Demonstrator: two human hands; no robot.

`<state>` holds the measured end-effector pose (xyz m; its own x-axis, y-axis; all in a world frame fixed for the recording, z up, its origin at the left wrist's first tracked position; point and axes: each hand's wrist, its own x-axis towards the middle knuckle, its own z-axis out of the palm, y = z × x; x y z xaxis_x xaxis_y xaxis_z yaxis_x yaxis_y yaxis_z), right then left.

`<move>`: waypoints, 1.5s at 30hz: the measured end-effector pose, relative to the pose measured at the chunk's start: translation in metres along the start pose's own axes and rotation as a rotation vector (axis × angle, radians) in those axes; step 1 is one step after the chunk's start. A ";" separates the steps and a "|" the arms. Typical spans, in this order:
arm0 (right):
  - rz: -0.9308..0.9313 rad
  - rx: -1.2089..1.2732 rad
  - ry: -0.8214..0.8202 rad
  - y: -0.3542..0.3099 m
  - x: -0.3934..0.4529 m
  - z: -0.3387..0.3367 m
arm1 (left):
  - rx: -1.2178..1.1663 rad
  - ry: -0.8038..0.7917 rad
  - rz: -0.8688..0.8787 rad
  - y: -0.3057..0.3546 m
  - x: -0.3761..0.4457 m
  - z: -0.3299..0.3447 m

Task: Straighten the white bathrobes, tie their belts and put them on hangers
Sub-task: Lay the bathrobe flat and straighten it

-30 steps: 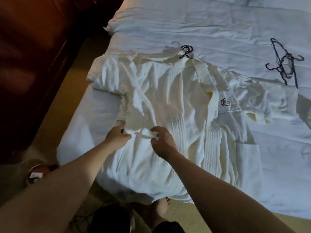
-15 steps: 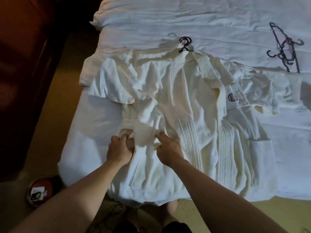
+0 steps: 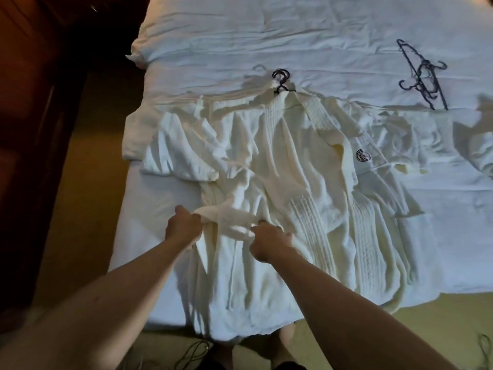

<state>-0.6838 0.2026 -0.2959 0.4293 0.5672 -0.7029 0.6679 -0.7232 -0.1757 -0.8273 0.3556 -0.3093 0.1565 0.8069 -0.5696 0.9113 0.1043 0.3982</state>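
Observation:
A white bathrobe lies spread face up on the bed, its collar on a dark hanger whose hook points toward the pillows. At the robe's waist, my left hand and my right hand both grip a bunched strip of the robe's white belt, which is blurred between them. A second white robe with a dark round logo lies partly under and to the right of the first. Two or three spare dark hangers rest on the bedding at the far right.
The white bed fills most of the view; its near edge runs below the robe's hem. Dark wooden furniture stands on the left across a strip of tan floor. My bare feet and dark cables show at the bottom.
Both hands drew closer together and gathered the belt fabric at the robe's waist; they now clench it, where a second ago they only pinched its edge. The camera moved nearer over the bed.

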 end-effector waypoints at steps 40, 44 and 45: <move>0.072 0.022 -0.041 0.003 0.016 0.015 | 0.193 0.093 0.145 -0.052 0.051 -0.069; 0.046 0.062 -0.029 0.006 0.011 0.014 | -0.109 0.539 0.188 -0.029 0.075 -0.118; 0.040 0.076 -0.029 0.007 0.009 0.014 | -0.126 0.554 0.206 -0.031 0.080 -0.123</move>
<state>-0.6837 0.1972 -0.3135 0.4356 0.5266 -0.7301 0.6019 -0.7734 -0.1987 -0.8899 0.4884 -0.2785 0.0724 0.9970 -0.0261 0.8262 -0.0453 0.5615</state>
